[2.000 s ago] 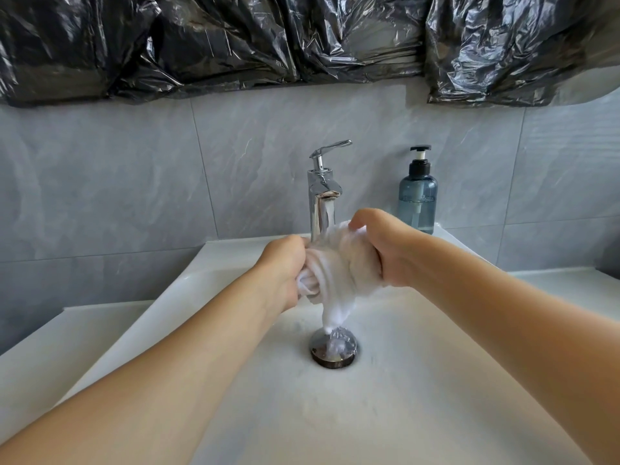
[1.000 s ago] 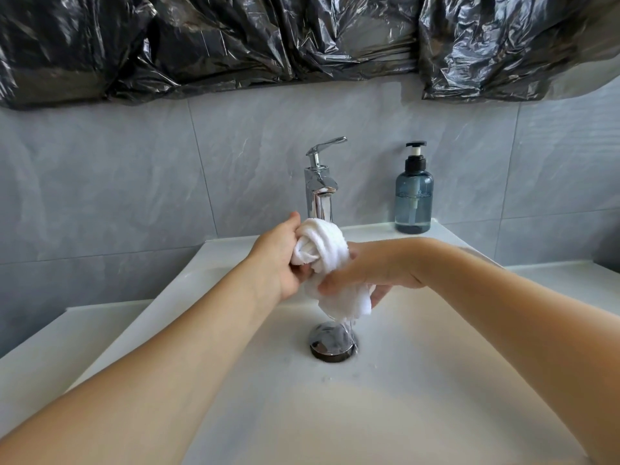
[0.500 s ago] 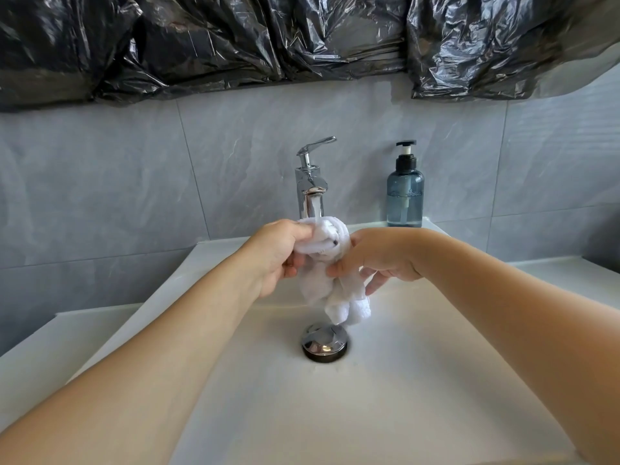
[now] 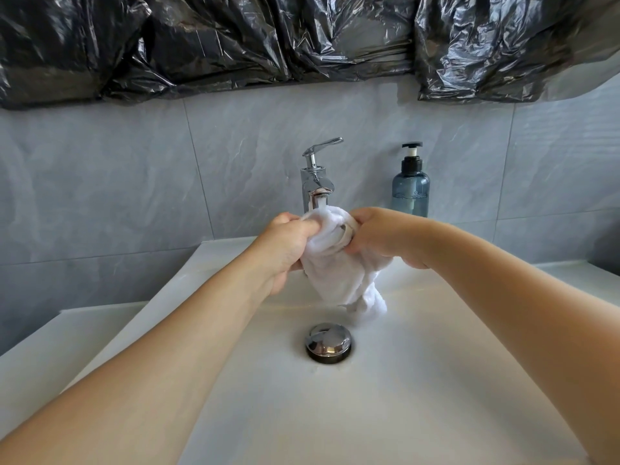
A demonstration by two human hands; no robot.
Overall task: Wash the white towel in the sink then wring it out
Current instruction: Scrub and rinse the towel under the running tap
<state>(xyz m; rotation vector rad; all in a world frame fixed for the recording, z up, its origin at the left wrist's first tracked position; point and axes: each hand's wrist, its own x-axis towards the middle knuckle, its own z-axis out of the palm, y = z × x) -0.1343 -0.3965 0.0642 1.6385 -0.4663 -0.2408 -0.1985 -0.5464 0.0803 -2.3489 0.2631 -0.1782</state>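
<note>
The towel [image 4: 330, 263] sits at the centre of the frame, bunched into a wet white wad just under the tap's spout, with its top held between your two fists and a loose tail hanging down toward the lower right, clear of the basin floor and just above the drain plug [image 4: 328, 343]. Your left hand [image 4: 285, 245] has its fingers curled tight round the left side of the wad, and your right hand [image 4: 382, 238] grips the right side the same way, knuckles up; the two fists are nearly touching with only a fold of cloth between them. That looks like a wringing grip, so you seem to be in the second half of the job: the cloth looks soaked through and compacted, which suggests the washing part is largely behind you, though nothing here proves it was rubbed clean. No stream is clearly visible from the tap [image 4: 315, 182], just above the towel; its lever is tilted up, so you cannot be sure the water is off. The sink [image 4: 419, 397] shows a wet sheen round the plug but no standing water. What appears left is to twist the fists against each other until no more drips from the tail, perhaps regripping lower to catch that hanging end. At centre right, the soap bottle [image 4: 411, 186] stands upright on the ledge against the grey tiles, and black plastic sheeting [image 4: 302, 38] covers the top of the frame.
</note>
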